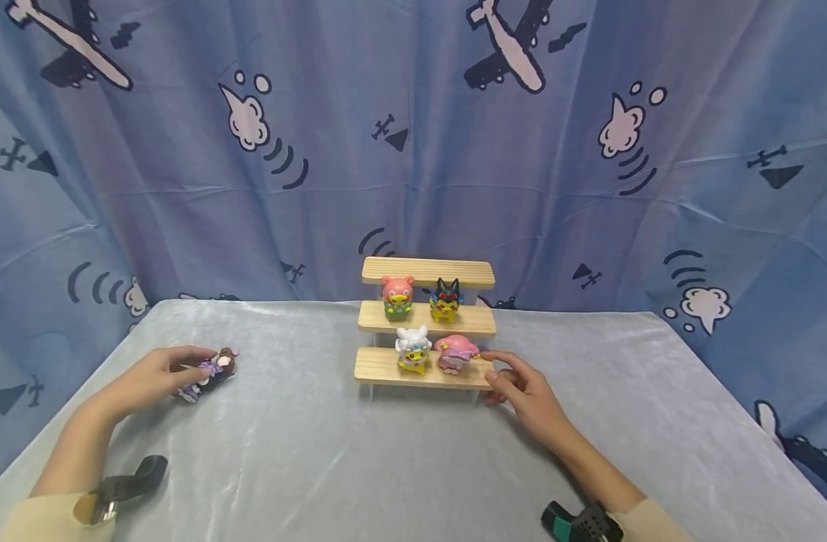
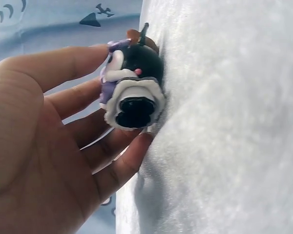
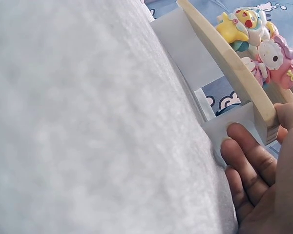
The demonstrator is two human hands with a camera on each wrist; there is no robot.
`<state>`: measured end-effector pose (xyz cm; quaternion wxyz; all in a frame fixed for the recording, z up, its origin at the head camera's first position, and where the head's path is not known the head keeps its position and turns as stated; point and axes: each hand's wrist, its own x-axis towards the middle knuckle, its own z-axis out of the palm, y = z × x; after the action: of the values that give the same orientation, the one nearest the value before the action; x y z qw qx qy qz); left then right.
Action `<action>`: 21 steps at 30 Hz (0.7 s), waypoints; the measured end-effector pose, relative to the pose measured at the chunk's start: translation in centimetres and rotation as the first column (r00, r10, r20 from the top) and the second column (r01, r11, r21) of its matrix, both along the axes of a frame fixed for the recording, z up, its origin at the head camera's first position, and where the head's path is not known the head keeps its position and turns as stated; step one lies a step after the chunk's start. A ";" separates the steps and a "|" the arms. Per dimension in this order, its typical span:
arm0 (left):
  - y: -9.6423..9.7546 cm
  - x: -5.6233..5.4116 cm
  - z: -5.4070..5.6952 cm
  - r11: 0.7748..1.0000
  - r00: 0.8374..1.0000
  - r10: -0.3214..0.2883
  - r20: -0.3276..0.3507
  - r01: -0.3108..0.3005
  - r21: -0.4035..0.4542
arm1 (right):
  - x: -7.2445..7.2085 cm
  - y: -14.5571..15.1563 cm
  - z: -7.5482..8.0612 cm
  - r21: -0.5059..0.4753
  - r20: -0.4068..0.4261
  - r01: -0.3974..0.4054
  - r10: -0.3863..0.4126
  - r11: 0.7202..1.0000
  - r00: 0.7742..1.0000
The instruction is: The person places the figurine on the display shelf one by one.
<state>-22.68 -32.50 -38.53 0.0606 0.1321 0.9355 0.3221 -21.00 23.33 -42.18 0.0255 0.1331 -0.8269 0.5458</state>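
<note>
Pinching a figurine is left hand; right hand seemingly grips shelf.

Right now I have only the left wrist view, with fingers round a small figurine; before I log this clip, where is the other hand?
Observer: The right hand holds the right end of the lowest wooden shelf.
Operator: My view shows nothing of that. Which figurine up there is nearest to that hand?
Observer: The pink figurine, as the head view shows.
</note>
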 end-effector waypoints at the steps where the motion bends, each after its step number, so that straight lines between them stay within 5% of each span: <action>1: 0.0 0.0 0.0 1.000 1.000 0.002 0.001 -0.002 0.004 | 0.0 0.0 0.0 0.000 -0.001 0.000 0.000 1.000 1.000; 6: -0.1 0.0 -0.3 0.999 1.000 0.003 -0.018 -0.002 0.032 | -0.1 -0.1 -0.1 -0.006 -0.006 -0.001 0.001 1.000 1.000; 12: 0.0 0.0 -0.6 0.994 0.998 0.007 0.060 -0.013 0.112 | -0.1 0.0 -0.1 -0.007 -0.008 -0.004 0.004 1.000 1.000; 21: 0.3 0.1 -0.3 0.998 0.999 0.050 0.013 -0.051 0.025 | -0.2 0.0 -0.2 -0.014 -0.007 -0.005 0.005 1.000 1.000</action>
<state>-22.61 -32.19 -38.88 0.0565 0.1072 0.9340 0.3361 -21.15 23.37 -42.41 0.0277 0.1370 -0.8226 0.5512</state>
